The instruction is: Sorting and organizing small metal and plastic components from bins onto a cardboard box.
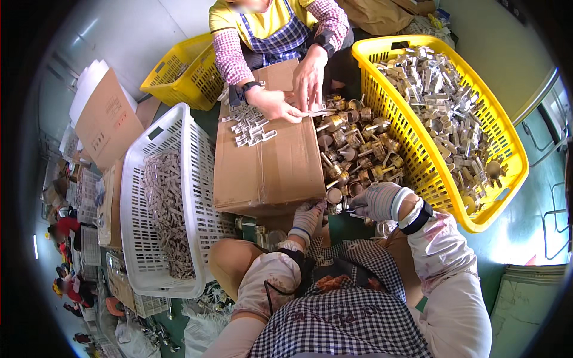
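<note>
Workshop floor, yellow basket (370,51) of metal parts (444,101)

My gloved left hand (307,219) curls its fingers inward; my gloved right hand (377,201) bends at the wrist, both forearms sleeved.

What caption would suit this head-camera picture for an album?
Gloved left hand and right hand sort brass fittings beside a cardboard box.

Yellow basket (513,156), white basket (134,179), checked apron (346,310)
</note>
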### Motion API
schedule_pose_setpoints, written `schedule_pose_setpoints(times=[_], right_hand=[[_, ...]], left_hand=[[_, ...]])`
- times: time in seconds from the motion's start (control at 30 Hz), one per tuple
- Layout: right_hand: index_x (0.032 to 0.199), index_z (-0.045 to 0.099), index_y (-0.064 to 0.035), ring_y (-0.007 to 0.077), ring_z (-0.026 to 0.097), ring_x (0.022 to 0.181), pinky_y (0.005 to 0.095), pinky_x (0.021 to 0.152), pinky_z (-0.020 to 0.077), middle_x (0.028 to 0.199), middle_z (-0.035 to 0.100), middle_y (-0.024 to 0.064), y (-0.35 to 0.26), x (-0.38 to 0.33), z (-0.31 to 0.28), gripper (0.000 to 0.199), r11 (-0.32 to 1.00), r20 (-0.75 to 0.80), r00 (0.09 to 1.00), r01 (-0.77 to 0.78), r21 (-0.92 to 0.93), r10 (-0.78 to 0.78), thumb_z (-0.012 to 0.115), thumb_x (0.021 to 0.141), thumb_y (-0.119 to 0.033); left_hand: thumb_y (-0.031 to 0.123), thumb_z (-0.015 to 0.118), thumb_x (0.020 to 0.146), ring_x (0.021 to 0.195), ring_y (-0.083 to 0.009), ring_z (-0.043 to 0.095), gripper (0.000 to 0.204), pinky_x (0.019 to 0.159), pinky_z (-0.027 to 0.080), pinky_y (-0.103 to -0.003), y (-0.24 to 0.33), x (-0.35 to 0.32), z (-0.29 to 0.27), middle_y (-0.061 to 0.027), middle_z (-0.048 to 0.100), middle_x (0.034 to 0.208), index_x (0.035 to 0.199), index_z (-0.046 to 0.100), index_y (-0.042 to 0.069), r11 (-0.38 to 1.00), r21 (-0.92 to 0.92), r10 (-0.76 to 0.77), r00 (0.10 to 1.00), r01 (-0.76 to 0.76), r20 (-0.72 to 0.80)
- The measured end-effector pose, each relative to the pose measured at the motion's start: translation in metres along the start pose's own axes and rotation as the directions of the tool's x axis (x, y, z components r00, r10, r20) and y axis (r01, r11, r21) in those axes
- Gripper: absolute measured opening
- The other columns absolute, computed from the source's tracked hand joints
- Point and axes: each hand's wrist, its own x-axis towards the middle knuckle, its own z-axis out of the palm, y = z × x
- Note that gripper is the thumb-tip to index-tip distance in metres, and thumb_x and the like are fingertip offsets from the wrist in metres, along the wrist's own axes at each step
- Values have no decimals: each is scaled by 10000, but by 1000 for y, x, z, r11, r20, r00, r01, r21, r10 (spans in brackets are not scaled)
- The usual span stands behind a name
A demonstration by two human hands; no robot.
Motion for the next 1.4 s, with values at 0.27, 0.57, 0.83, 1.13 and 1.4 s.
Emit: schedule_pose_setpoints(times=[0.27,0.57,0.83,1.13,1.4], right_hand=[[1254,598,-211,329,636,974,430,879,491,1009,694,108,0,2,1,362,999,-1,1000,-24,-24,24,530,915,-320],[1243,598,-202,341,637,965,438,870,493,1017,690,120,5,6,10,359,999,28,999,-27,-25,28,531,913,-326],[1233,604,-199,340,641,956,440,857,498,1012,691,121,2,4,7,354,999,43,998,-35,-40,36,533,907,-320],[1222,613,-175,334,647,944,442,850,500,1001,693,124,-3,0,7,356,999,49,998,-37,2,37,551,901,-315],[1217,614,-159,327,645,950,434,862,498,995,695,116,0,-11,5,355,999,41,998,-43,8,43,535,909,-317]], left_hand=[[245,686,881,556,-191,584,226,489,482,-345,5,-4,4,-61,642,758,1009,642,65,1000,24,-7,1000,8,-24],[279,680,883,632,-198,549,227,551,449,-382,9,-6,11,-59,598,745,956,580,89,987,-24,-157,987,156,-25],[293,690,869,675,-197,552,234,594,441,-385,-3,9,3,-52,594,748,939,566,106,984,-4,-180,984,180,-4],[294,706,777,764,-176,585,332,715,472,-336,-19,20,-14,-8,625,862,1045,590,136,976,215,-47,996,30,75],[295,687,829,758,-161,588,320,699,482,-311,-8,0,-6,-25,618,833,1079,567,136,954,289,68,995,-85,70]])
